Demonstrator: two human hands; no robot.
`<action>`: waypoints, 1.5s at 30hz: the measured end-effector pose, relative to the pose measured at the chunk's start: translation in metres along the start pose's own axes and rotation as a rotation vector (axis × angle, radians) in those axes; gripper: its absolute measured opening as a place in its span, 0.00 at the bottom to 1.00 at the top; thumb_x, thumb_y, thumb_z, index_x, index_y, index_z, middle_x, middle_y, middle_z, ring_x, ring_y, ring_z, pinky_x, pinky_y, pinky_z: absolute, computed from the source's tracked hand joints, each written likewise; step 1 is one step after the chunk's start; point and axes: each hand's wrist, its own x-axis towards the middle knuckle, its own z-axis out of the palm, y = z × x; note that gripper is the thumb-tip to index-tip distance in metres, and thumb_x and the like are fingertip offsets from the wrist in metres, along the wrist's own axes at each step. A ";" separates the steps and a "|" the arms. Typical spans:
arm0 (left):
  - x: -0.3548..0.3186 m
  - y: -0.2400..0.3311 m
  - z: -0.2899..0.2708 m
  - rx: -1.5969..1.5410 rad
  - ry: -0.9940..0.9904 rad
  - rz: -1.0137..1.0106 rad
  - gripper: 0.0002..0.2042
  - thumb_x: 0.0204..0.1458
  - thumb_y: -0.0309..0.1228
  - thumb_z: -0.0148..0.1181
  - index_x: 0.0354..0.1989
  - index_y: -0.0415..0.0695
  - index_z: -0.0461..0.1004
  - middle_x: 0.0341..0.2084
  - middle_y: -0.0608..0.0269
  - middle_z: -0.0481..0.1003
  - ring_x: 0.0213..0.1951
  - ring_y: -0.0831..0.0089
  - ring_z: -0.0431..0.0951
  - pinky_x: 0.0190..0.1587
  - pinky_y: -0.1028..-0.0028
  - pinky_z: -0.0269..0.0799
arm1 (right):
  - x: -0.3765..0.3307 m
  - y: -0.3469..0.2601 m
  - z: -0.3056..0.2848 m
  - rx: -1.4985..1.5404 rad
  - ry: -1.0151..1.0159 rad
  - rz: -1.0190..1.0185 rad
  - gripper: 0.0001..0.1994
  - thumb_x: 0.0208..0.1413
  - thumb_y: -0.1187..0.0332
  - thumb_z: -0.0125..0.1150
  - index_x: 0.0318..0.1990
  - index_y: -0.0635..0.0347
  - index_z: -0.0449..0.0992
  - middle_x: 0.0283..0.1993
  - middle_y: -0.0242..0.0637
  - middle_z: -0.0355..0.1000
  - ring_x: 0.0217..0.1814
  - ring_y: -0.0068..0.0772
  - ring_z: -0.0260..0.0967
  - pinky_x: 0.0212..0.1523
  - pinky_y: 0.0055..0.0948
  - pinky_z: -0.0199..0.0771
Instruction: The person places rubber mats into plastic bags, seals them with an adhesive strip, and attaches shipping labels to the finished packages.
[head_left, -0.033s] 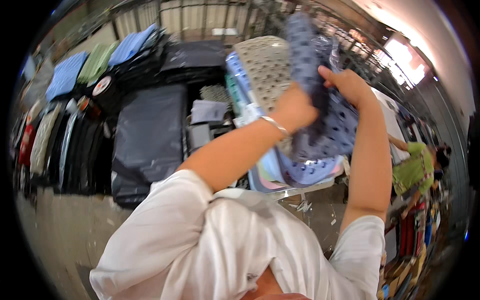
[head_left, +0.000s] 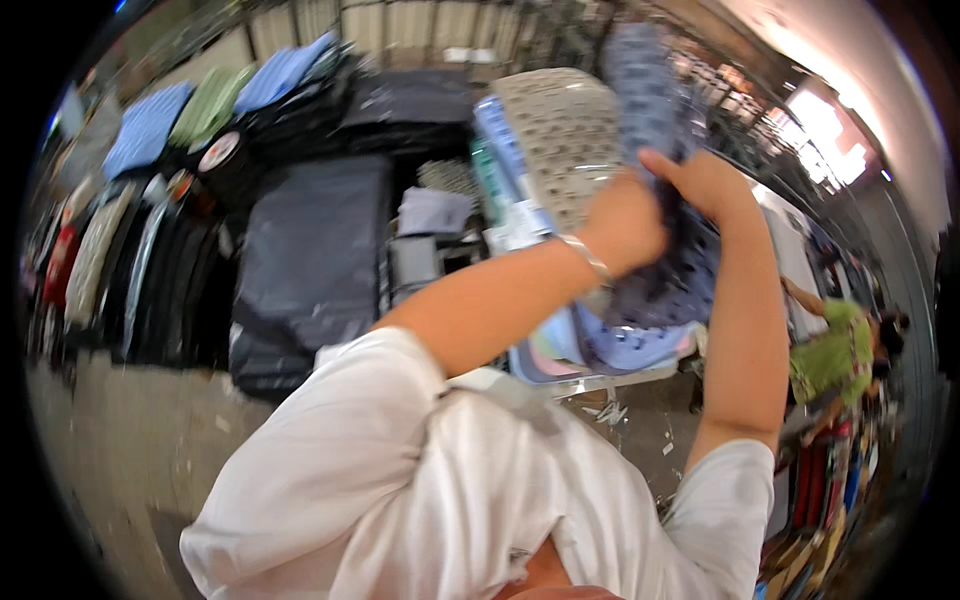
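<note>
My left hand (head_left: 628,222), a bracelet at its wrist, is closed on the middle of a blue-grey rubbery mat (head_left: 640,75) dotted with holes, probably a bath mat. It is held up and folded, with clear plastic film around part of it. My right hand (head_left: 708,185) grips the same mat just to the right, thumb raised along its edge. Motion blurs the left fingers. Beneath lies a pile topped by a beige holed mat (head_left: 555,130), with a light-blue mat (head_left: 640,345) at its near end, partly hidden by the lifted one.
Dark plastic-wrapped packs (head_left: 315,240) are stacked left of the pile, with small grey boxes (head_left: 415,258) between. Folded blue and green mats (head_left: 212,108) lie at the back left, near a dark roll (head_left: 225,160). A person in a green top (head_left: 835,350) is at the right.
The whole view has shifted a little, so the table and stacks sit farther right. Both hands keep hold of the mat, and the left hand has come closer to the right one.
</note>
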 end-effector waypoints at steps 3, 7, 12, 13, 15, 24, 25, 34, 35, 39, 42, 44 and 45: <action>-0.015 0.007 0.016 -0.054 -0.069 0.069 0.33 0.35 0.37 0.73 0.47 0.26 0.68 0.46 0.36 0.72 0.49 0.46 0.75 0.52 0.59 0.72 | 0.019 0.039 0.035 0.156 -0.108 0.122 0.50 0.43 0.27 0.56 0.51 0.76 0.74 0.56 0.54 0.71 0.59 0.47 0.69 0.59 0.36 0.65; -0.042 -0.054 -0.012 -0.269 -0.350 0.283 0.35 0.44 0.48 0.67 0.53 0.29 0.67 0.46 0.37 0.71 0.51 0.47 0.73 0.53 0.61 0.69 | 0.018 0.072 0.030 0.368 -0.149 0.063 0.42 0.46 0.40 0.66 0.51 0.78 0.73 0.55 0.52 0.73 0.56 0.42 0.70 0.57 0.33 0.65; -0.126 -0.264 -0.091 0.233 -0.049 -0.079 0.21 0.47 0.45 0.64 0.43 0.41 0.77 0.40 0.48 0.76 0.46 0.51 0.76 0.49 0.58 0.71 | 0.028 0.043 0.035 0.183 -0.054 -0.013 0.37 0.48 0.47 0.67 0.51 0.77 0.73 0.51 0.53 0.74 0.55 0.43 0.72 0.56 0.34 0.66; -0.150 -0.312 -0.116 0.383 -0.024 -0.248 0.19 0.47 0.43 0.63 0.41 0.41 0.77 0.41 0.47 0.76 0.46 0.51 0.76 0.49 0.58 0.72 | 0.032 0.042 0.034 0.168 -0.027 -0.036 0.36 0.48 0.47 0.67 0.52 0.77 0.72 0.51 0.53 0.74 0.55 0.44 0.72 0.56 0.34 0.66; -0.204 -0.388 -0.176 0.634 0.005 -0.510 0.21 0.47 0.44 0.64 0.42 0.39 0.77 0.43 0.45 0.76 0.51 0.49 0.73 0.54 0.56 0.69 | 0.025 0.043 0.027 0.123 0.043 -0.049 0.35 0.48 0.49 0.67 0.53 0.75 0.72 0.50 0.54 0.75 0.54 0.46 0.72 0.55 0.35 0.67; -0.330 -0.460 -0.253 0.645 0.231 -1.051 0.44 0.43 0.52 0.68 0.64 0.39 0.58 0.60 0.48 0.60 0.63 0.49 0.58 0.61 0.53 0.61 | 0.036 0.033 0.042 0.011 0.092 0.038 0.33 0.50 0.50 0.66 0.53 0.73 0.73 0.51 0.52 0.75 0.54 0.48 0.72 0.56 0.36 0.66; -0.331 -0.460 -0.255 0.616 0.260 -1.051 0.45 0.41 0.52 0.69 0.65 0.39 0.58 0.60 0.49 0.61 0.63 0.50 0.58 0.61 0.54 0.60 | 0.033 0.025 0.043 -0.023 0.101 0.049 0.33 0.49 0.50 0.66 0.53 0.73 0.73 0.51 0.52 0.74 0.54 0.48 0.72 0.57 0.36 0.66; -0.334 -0.480 -0.301 0.246 0.120 -1.182 0.37 0.36 0.45 0.75 0.51 0.32 0.70 0.48 0.43 0.74 0.54 0.48 0.71 0.57 0.62 0.67 | 0.032 0.020 0.048 -0.123 0.136 0.153 0.39 0.46 0.44 0.66 0.50 0.80 0.73 0.51 0.58 0.73 0.55 0.50 0.71 0.58 0.36 0.65; -0.341 -0.483 -0.307 0.209 0.093 -1.178 0.36 0.36 0.44 0.75 0.50 0.31 0.71 0.46 0.42 0.75 0.53 0.49 0.73 0.57 0.63 0.67 | 0.032 0.022 0.049 -0.097 0.146 0.134 0.39 0.46 0.44 0.66 0.50 0.80 0.73 0.51 0.58 0.73 0.55 0.50 0.71 0.58 0.37 0.65; -0.366 -0.502 -0.317 -0.315 -0.009 -1.274 0.31 0.40 0.44 0.73 0.48 0.32 0.75 0.45 0.45 0.76 0.47 0.52 0.76 0.50 0.60 0.70 | 0.029 0.026 0.053 -0.032 0.170 0.091 0.40 0.46 0.43 0.66 0.50 0.80 0.73 0.50 0.59 0.74 0.55 0.53 0.71 0.57 0.38 0.65; -0.367 -0.494 -0.323 -0.522 -0.090 -1.362 0.26 0.48 0.44 0.68 0.48 0.35 0.75 0.46 0.48 0.75 0.46 0.53 0.76 0.47 0.54 0.71 | 0.033 0.030 0.054 -0.165 0.188 0.196 0.43 0.45 0.40 0.65 0.53 0.77 0.71 0.54 0.60 0.71 0.58 0.56 0.68 0.59 0.40 0.63; -0.360 -0.482 -0.332 -0.906 -0.070 -1.346 0.23 0.51 0.41 0.65 0.48 0.35 0.74 0.46 0.51 0.75 0.46 0.57 0.76 0.48 0.58 0.71 | 0.036 0.033 0.055 -0.226 0.182 0.248 0.45 0.44 0.38 0.64 0.56 0.76 0.69 0.56 0.61 0.69 0.61 0.58 0.66 0.61 0.40 0.62; -0.354 -0.477 -0.333 -1.098 -0.060 -1.330 0.21 0.53 0.39 0.64 0.48 0.35 0.73 0.46 0.52 0.75 0.46 0.59 0.75 0.48 0.60 0.71 | 0.036 0.033 0.056 -0.218 0.170 0.246 0.45 0.44 0.38 0.63 0.57 0.76 0.68 0.57 0.62 0.69 0.61 0.58 0.65 0.61 0.41 0.61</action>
